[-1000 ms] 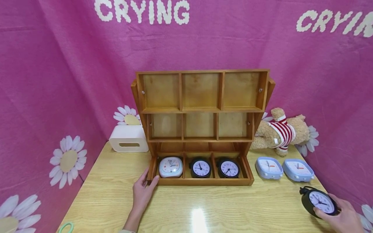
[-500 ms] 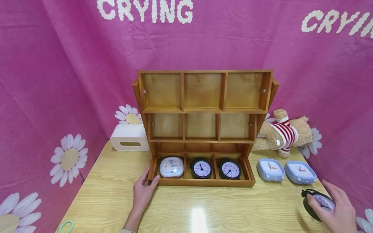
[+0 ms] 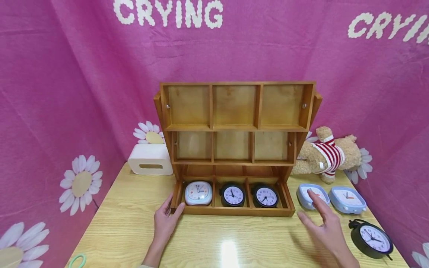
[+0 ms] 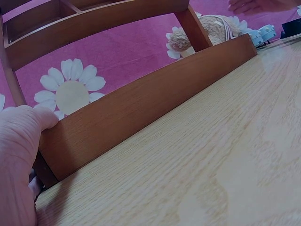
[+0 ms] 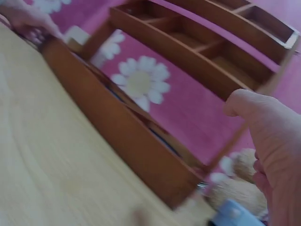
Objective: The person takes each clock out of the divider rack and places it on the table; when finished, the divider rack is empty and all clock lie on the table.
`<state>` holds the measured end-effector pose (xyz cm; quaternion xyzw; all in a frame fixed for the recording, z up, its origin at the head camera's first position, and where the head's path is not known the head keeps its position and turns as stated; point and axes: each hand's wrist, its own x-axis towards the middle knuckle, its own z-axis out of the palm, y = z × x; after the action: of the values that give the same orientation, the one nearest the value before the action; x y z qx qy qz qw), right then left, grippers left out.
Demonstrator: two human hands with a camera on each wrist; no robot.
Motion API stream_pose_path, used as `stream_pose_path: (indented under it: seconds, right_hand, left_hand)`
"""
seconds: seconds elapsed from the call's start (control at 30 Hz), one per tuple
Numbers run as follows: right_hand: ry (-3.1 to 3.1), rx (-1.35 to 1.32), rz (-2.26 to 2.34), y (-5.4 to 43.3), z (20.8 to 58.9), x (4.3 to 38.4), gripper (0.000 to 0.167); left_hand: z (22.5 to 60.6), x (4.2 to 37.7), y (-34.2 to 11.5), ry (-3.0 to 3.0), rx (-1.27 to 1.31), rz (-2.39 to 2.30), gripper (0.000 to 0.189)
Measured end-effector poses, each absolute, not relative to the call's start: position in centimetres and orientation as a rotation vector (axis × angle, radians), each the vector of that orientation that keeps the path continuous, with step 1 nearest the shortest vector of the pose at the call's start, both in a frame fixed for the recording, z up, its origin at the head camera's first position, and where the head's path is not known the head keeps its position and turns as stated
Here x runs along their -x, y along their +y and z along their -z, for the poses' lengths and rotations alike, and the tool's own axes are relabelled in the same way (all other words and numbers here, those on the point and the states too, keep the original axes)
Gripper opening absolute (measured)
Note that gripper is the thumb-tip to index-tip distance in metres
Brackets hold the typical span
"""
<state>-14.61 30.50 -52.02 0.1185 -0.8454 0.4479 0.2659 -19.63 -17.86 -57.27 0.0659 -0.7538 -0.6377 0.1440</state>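
Observation:
A three-tier wooden shelf (image 3: 234,211) stands on the table, its lower left corner gripped by my left hand (image 3: 165,222) with the thumb over the front board. In its bottom row sit a pale blue alarm clock (image 3: 198,192) at left and two black alarm clocks, one in the middle compartment (image 3: 233,195) and one at right (image 3: 266,196). My right hand (image 3: 327,227) is empty, thumb and fingers spread, above the table right of the shelf. Its fingertip overlaps one blue alarm clock (image 3: 303,197); another blue clock (image 3: 348,200) lies beside it. Another black alarm clock (image 3: 372,240) lies at the right.
A white box (image 3: 151,159) with a slot stands left of the shelf. Behind the blue clocks lies a teddy bear (image 3: 330,154) in a striped top. A green ring (image 3: 78,261) shows at the front left. A pink cloth (image 3: 234,44) hangs around the table (image 3: 201,242).
My right hand has let go of the black alarm clock at the right edge and moved left toward the shelf. The left hand keeps its grip on the corner.

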Motion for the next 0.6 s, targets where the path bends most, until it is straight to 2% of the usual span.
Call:
stream_pose_path:
  seconds: [0.27,0.6]
  right_hand:
    - [-2.472,-0.254,-1.367,27.3,54.3,16.6,0.085]
    - [-2.518,-0.029,-1.502,26.7,56.8,18.1,0.088]
  left_hand:
    - [57.1,19.6,-17.9,-2.178,-0.192,1.842,0.064]
    - [57.3,19.7,-17.9,-2.169,-0.182,1.851,0.063]
